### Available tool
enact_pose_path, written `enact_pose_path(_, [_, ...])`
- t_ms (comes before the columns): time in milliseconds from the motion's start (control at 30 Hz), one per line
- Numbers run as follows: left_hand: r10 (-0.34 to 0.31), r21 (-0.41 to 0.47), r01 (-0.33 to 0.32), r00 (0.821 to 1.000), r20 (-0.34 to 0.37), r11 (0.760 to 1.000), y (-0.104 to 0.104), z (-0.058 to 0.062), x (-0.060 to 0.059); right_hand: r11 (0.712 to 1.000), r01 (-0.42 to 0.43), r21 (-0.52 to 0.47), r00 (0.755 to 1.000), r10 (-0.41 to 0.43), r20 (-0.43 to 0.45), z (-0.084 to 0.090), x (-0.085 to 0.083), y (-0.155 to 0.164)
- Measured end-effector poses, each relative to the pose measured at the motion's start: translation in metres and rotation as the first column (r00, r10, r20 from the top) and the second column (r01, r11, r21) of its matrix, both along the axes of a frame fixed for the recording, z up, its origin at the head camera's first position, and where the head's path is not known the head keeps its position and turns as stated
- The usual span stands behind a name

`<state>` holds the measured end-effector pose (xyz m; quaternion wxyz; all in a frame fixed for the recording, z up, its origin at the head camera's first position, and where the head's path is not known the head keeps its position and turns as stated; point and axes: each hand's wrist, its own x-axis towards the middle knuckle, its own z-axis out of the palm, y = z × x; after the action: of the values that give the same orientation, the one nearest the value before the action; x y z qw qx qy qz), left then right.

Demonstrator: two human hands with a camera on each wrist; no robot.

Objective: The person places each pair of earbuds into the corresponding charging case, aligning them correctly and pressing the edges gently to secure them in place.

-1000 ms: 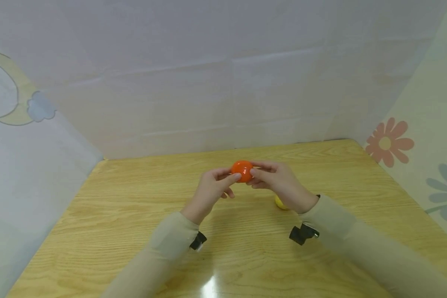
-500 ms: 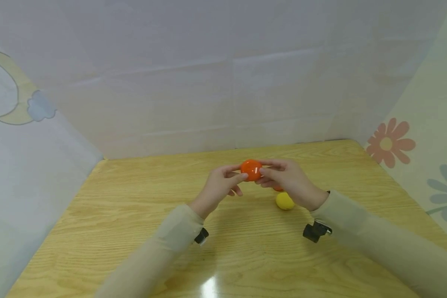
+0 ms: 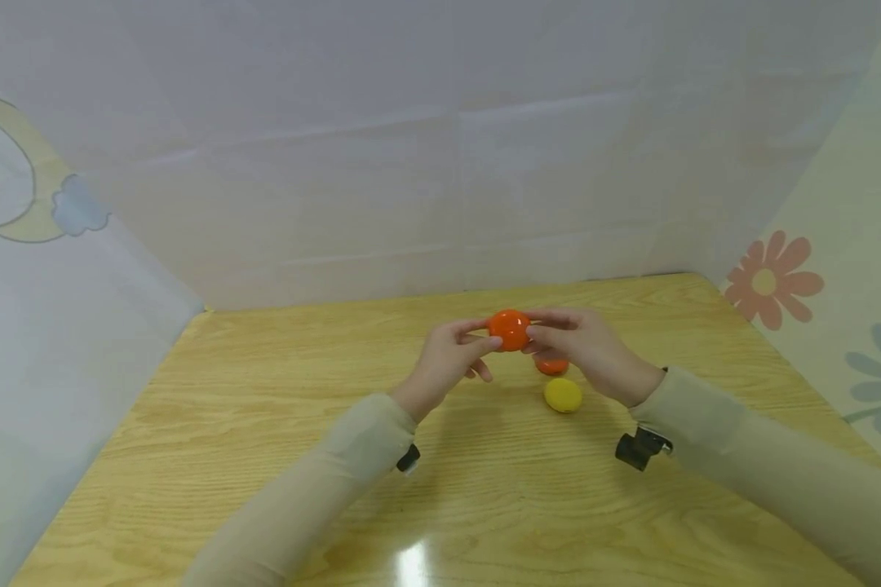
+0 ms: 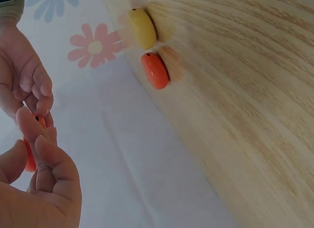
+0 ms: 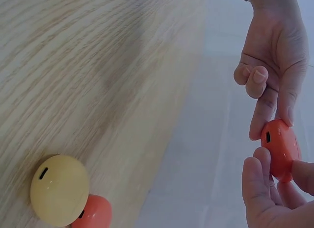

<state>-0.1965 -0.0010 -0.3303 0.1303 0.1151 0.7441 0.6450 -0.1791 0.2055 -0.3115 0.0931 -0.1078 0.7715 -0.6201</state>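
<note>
Above the table, both hands hold a glossy orange-red rounded disc (image 3: pixel 510 330) between them. My left hand (image 3: pixel 451 359) pinches its left side with thumb and forefinger, while my right hand (image 3: pixel 591 346) pinches its right side. A small dark slot shows on the edge of that orange-red disc (image 5: pixel 282 152) in the right wrist view. Beneath the right hand, a second orange-red disc (image 3: pixel 552 365) lies on the table, partly hidden in the head view. Close in front of it lies a yellow disc (image 3: pixel 563 395), which also has a dark slot.
The wooden table (image 3: pixel 264 456) meets a pale cloth backdrop (image 3: pixel 338 187) at its far edge. Printed side panels with a moon (image 3: pixel 37 204) and flowers (image 3: pixel 763 281) rise left and right. Black wrist devices, such as the right one (image 3: pixel 642 447), hang below the sleeves.
Both hands have moved to the right, carrying the held disc. The yellow disc and the second orange-red disc have come into view from behind the right hand.
</note>
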Motion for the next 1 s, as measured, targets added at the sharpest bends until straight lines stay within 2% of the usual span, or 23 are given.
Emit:
enact_pose_path(233, [-0.005, -0.009, 0.005, 1.0, 0.007, 1.0, 0.009, -0.005, -0.005, 0.999, -0.025, -0.021, 1.0, 0.025, -0.003, -0.005, -0.004, 0.009])
enact_pose_path(633, [0.008, -0.067, -0.008, 1.0, 0.009, 0.998, 0.025, -0.014, -0.017, 1.0, 0.018, -0.018, 0.998, -0.017, 0.053, -0.015, -0.013, 0.02])
enact_pose_path(1000, [0.001, -0.121, -0.002, 1.0, -0.008, 0.993, 0.038, -0.018, -0.028, 0.999, 0.048, -0.022, 0.997, -0.047, 0.068, -0.021, -0.021, 0.03])
